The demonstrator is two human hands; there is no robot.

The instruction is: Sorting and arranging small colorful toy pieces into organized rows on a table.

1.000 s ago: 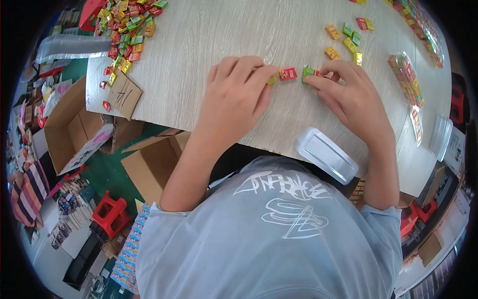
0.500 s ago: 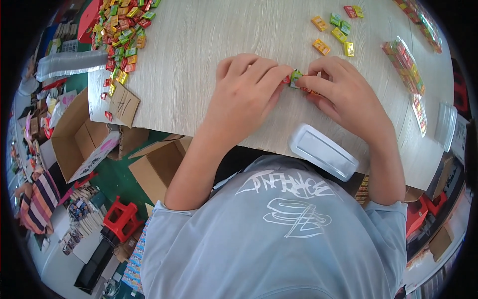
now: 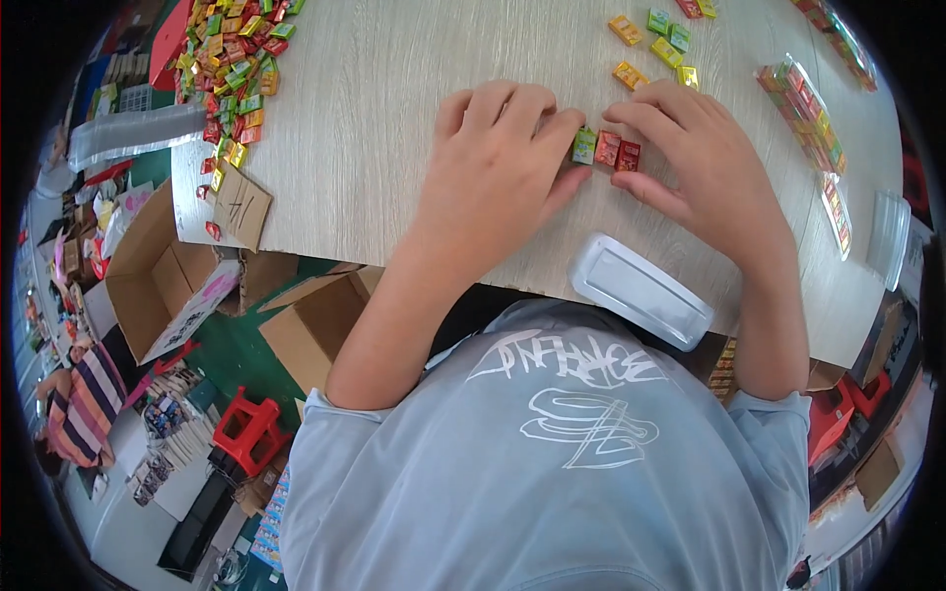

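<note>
Three small candy packets form a short row on the table between my hands: a green packet (image 3: 583,147), an orange-red packet (image 3: 608,149) and a dark red packet (image 3: 628,157). My left hand (image 3: 495,172) is at the row's left end, thumb and index finger parted around the green packet. Whether they touch it is hard to see, and its palm side is hidden. At the other end, my right hand (image 3: 702,167) has its thumb and fingers spread beside the dark red packet, gripping nothing visible.
A clear plastic tray (image 3: 641,291) lies at the table's near edge. Several loose packets (image 3: 666,52) lie beyond my right hand. Filled clear packs (image 3: 803,116) stand at the right. A packet heap (image 3: 236,59) covers the far left; cardboard boxes (image 3: 163,261) stand below it.
Both hands have loosened and moved slightly apart, with the right fingers opening away from the row. The orange-red and dark red packets, mostly covered before, now show beside the green one.
</note>
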